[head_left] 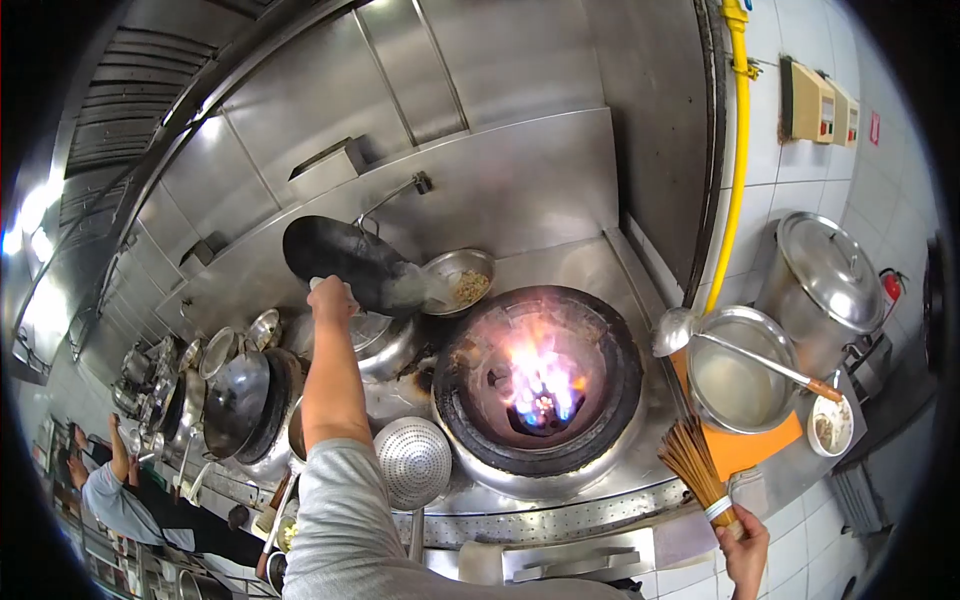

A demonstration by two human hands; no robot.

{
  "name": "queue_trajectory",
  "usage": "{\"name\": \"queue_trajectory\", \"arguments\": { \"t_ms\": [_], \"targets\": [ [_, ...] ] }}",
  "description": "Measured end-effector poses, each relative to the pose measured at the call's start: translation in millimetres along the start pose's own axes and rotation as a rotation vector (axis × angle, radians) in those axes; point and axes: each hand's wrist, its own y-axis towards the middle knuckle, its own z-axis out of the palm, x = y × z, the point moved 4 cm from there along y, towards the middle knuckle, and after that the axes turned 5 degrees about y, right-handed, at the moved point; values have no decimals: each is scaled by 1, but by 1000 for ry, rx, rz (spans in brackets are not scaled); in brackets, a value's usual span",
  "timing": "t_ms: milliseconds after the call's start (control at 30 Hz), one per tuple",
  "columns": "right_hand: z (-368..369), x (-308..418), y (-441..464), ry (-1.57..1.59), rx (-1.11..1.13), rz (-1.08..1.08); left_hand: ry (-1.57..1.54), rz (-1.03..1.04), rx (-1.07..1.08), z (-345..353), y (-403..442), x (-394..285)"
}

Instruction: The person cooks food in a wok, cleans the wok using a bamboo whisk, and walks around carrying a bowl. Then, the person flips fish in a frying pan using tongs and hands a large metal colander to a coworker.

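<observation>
My left hand (332,298) is closed on the rim of a black wok (335,262), with a bit of pale cloth at the fingers. The wok is tilted up beside the burner, under a wall faucet (395,198), and whitish steam or water blurs its right edge. Right of it is a metal bowl (440,268) with small pieces of food (470,287) in it. At the lower right my right hand (742,552) grips the bound end of a bamboo wok brush (700,470), its bristles pointing up and left.
Flames (543,385) rise from the open wok burner (455,440). A perforated strainer (412,462) lies left of it. A ladle (676,332) rests across a pot of cloudy liquid (790,340); a lidded stockpot (825,270) stands behind. Another person (130,500) works at far left.
</observation>
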Motion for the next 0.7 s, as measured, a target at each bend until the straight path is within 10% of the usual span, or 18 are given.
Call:
{"name": "queue_trajectory", "arguments": {
  "t_ms": [333,567,700],
  "targets": [
    [64,-40,-12,-709,43,-242,257,119,-290,53,-29,-6],
    [39,-11,32,-664,288,-422,-195,-115,250,-1,-27,66],
    [-62,47,177,-944,-136,-701,-343,-428,557,-46,-130,130]
  ]
}}
